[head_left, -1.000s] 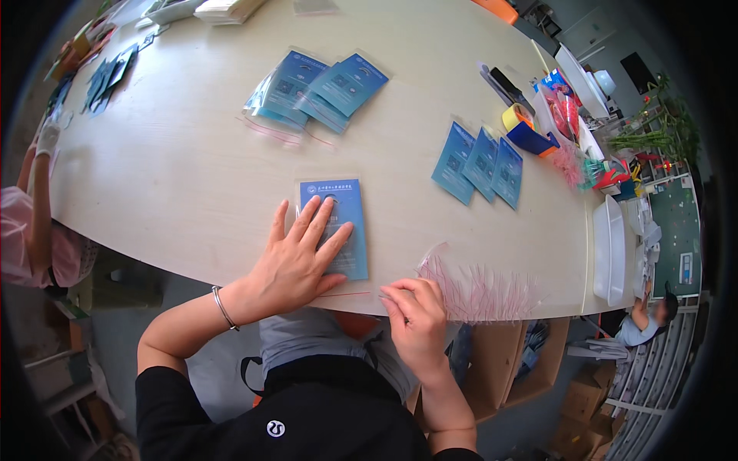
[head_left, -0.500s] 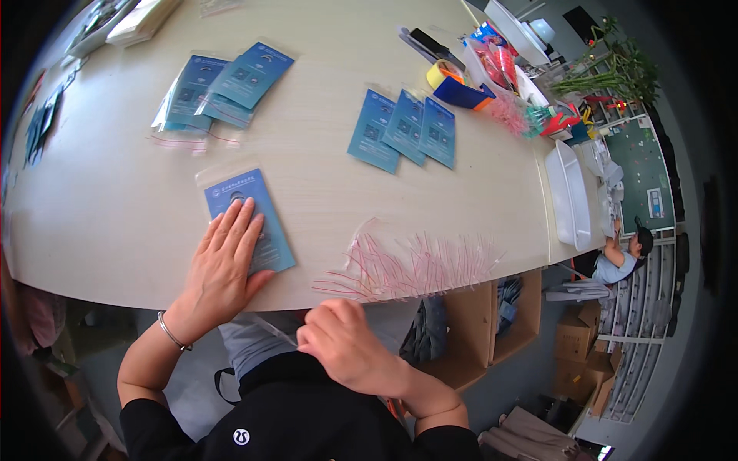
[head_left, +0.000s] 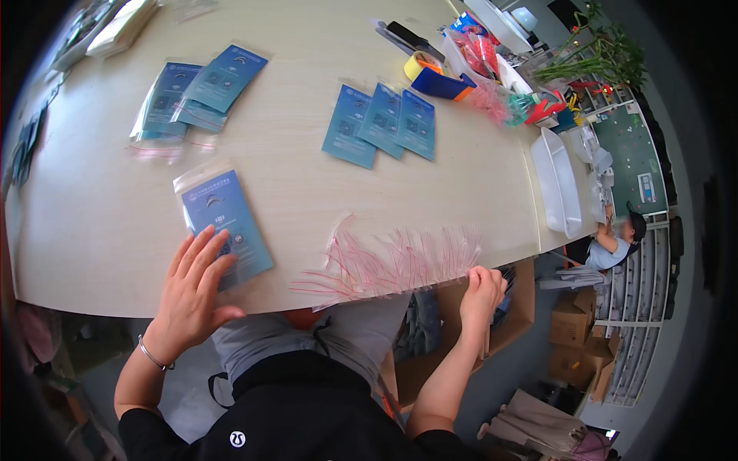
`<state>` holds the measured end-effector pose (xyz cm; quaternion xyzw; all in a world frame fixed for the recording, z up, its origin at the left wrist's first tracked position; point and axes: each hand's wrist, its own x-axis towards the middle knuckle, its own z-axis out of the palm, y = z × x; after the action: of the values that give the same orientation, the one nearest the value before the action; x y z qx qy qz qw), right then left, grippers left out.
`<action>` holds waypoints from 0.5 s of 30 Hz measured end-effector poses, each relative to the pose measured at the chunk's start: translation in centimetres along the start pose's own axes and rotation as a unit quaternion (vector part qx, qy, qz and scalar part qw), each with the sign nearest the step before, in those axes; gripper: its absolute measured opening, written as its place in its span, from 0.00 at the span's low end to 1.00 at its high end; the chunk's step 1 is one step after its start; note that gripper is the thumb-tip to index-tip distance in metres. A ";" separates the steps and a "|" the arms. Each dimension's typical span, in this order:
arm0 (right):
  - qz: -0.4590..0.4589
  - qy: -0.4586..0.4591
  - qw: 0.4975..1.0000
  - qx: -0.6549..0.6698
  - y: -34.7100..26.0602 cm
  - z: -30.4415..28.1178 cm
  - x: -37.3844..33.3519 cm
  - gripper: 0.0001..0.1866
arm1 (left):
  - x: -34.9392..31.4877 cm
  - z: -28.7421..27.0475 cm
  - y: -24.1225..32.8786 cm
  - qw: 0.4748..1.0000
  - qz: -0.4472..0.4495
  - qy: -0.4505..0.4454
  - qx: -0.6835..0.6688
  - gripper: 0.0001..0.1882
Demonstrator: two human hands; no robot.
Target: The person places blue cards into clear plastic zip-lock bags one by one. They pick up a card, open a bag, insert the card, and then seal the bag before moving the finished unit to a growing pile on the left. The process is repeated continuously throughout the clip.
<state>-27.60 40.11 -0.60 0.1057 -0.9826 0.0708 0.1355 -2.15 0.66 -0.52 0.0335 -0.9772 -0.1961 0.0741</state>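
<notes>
A blue card in a clear zip bag (head_left: 231, 200) lies on the table's near left part. My left hand (head_left: 196, 284) rests over its lower half with the fingers spread, holding nothing. At the table's front edge is a row of thin clear plastic pieces with red lines (head_left: 400, 265). My right hand (head_left: 483, 293) is at the right end of this row, thumb and fingers pinched together. What sits between those fingertips is too small to make out.
Bagged blue cards (head_left: 192, 96) overlap at the far left; three blue cards (head_left: 380, 123) fan out farther right. Beyond them stand a blue tape dispenser (head_left: 442, 83) and a white plastic tray (head_left: 559, 184). Open cardboard boxes (head_left: 507, 323) sit below the edge. Another person (head_left: 611, 242) works at the right.
My right hand has moved from in front of my body to the right end of the clear pieces. My left hand has slid down the card toward me, uncovering its upper part.
</notes>
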 end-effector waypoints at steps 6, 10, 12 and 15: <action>-0.064 0.115 0.981 0.142 -9.1 -3.3 -1.5 0.08 | -3.6 -0.1 -0.4 0.995 0.017 -0.048 0.084 0.39; -0.399 -0.140 0.852 0.309 -17.9 -2.1 -5.0 0.18 | -4.9 0.9 -0.5 0.999 0.043 0.014 0.027 0.32; -0.491 -0.156 0.804 0.295 -19.9 -0.4 -6.6 0.21 | -5.1 1.2 -0.4 0.998 0.047 0.027 0.017 0.24; -0.545 -0.122 0.772 0.303 -21.2 1.5 -7.8 0.17 | -4.9 1.4 -0.3 0.996 0.059 0.054 0.033 0.12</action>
<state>-15.85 20.78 -1.88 0.6668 -0.6961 0.2659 -0.0085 2.47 1.36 -2.61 -0.0110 -0.9779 -0.1574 0.1368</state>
